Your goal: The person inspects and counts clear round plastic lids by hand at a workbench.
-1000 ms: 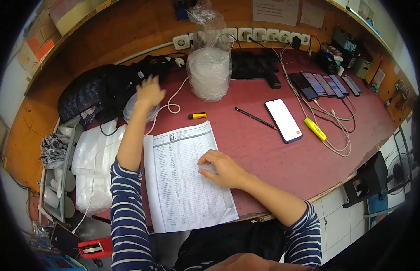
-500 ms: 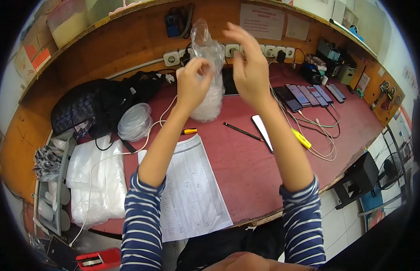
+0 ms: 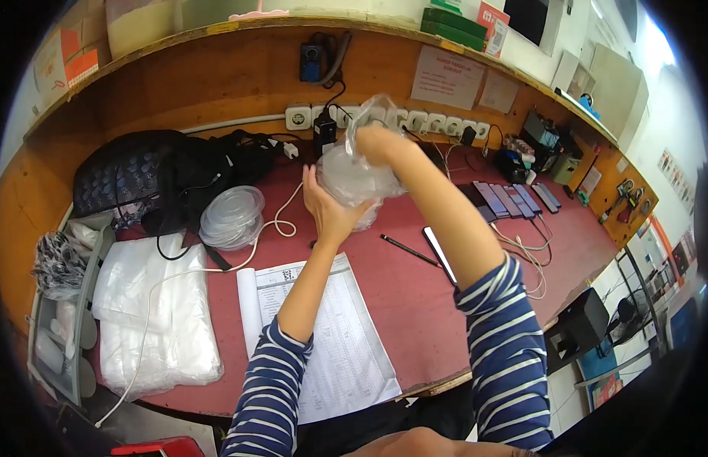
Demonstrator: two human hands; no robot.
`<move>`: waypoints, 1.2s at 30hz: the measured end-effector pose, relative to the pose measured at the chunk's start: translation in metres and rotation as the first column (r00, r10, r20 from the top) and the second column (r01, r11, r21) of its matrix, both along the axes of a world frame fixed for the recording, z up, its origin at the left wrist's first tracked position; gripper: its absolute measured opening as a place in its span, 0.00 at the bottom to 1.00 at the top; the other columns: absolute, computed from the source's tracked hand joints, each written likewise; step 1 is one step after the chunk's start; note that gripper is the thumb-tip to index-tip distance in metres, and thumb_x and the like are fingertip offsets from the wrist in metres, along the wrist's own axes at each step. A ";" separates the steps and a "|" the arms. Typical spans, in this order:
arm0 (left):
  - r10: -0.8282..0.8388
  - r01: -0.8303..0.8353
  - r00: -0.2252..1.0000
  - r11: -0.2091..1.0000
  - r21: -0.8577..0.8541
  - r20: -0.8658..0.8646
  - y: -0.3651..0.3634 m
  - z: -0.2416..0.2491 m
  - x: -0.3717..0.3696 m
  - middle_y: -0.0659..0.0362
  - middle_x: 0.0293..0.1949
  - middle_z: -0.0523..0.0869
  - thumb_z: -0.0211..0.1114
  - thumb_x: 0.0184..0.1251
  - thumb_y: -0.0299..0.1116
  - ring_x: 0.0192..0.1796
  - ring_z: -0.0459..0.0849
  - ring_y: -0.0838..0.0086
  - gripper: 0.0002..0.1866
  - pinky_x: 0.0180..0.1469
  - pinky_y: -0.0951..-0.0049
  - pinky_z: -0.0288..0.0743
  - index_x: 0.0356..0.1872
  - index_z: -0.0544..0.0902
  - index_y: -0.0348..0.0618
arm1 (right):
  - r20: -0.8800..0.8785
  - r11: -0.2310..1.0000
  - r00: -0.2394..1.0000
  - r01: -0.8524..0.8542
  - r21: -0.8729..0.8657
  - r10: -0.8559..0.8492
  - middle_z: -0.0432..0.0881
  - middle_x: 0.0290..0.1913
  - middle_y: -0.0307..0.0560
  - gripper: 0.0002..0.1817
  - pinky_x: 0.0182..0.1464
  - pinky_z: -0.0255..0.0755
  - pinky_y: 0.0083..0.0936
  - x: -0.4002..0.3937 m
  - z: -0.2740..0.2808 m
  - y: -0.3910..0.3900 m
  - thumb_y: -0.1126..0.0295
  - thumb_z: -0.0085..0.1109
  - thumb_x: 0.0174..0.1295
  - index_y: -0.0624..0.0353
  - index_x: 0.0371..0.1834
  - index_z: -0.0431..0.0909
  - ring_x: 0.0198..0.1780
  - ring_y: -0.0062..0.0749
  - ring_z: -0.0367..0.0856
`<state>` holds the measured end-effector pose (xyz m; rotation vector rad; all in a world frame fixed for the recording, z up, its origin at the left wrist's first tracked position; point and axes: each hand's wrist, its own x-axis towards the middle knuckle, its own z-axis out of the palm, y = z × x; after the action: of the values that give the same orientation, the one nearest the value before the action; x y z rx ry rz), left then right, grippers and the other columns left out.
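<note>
A clear plastic bag (image 3: pixel 381 113) stands at the back of the desk with translucent round plastic containers (image 3: pixel 346 179) inside it. My left hand (image 3: pixel 331 212) cups the bag's near left side, thumb and fingers spread around the containers. At the bag's loose upper part is my right hand (image 3: pixel 378 145), its fingers curled against the film; the fingertips are partly hidden. Below my left hand lies a printed sheet (image 3: pixel 339 335) with a rolled left edge. A black pencil (image 3: pixel 409 250) and a white-screened phone (image 3: pixel 438 251) rest to the right.
Clear round lids (image 3: pixel 232 217) and a black bag (image 3: pixel 152 179) are at left, above folded plastic bags (image 3: pixel 156 312). Several phones (image 3: pixel 514 199) with cables lie at right. Wall sockets (image 3: pixel 298 117) line the back. A white cable (image 3: pixel 281 225) crosses the desk.
My left hand has moved down to the containers' side. My right hand has come left to the bag's top. The bag tilts, and the whole view has shifted.
</note>
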<state>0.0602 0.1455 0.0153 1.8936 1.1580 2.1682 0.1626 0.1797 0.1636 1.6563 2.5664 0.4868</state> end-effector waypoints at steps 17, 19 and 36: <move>-0.151 0.145 0.989 0.930 -0.338 0.008 0.022 -0.031 -0.001 0.40 0.61 0.57 0.75 0.31 0.30 0.63 0.58 0.47 0.59 0.64 0.56 0.53 0.65 0.43 0.36 | -0.094 0.967 0.965 -0.237 0.089 0.245 0.79 0.31 0.55 0.18 0.39 0.71 0.35 0.006 -0.061 0.015 0.58 0.65 0.43 0.63 0.28 0.76 0.35 0.49 0.78; -0.144 0.131 0.989 0.949 -0.288 -0.026 0.023 -0.033 -0.002 0.40 0.60 0.57 0.75 0.31 0.30 0.62 0.58 0.47 0.59 0.63 0.56 0.54 0.65 0.43 0.37 | -0.105 0.958 0.955 -0.267 0.101 0.277 0.79 0.30 0.55 0.16 0.38 0.71 0.35 0.012 -0.058 0.019 0.60 0.64 0.43 0.62 0.28 0.76 0.34 0.49 0.78; -0.124 0.052 0.974 0.938 -0.344 -0.192 0.021 -0.039 -0.003 0.45 0.63 0.53 0.74 0.37 0.40 0.64 0.56 0.49 0.53 0.61 0.53 0.57 0.65 0.50 0.44 | -0.260 0.950 0.916 -0.274 0.150 0.305 0.79 0.34 0.58 0.07 0.43 0.69 0.37 0.059 -0.015 0.018 0.73 0.54 0.48 0.63 0.30 0.77 0.39 0.52 0.76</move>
<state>0.0574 0.1665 -0.0240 2.0057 1.3455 1.6247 0.2212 0.1975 0.1488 1.4714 3.0724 0.4431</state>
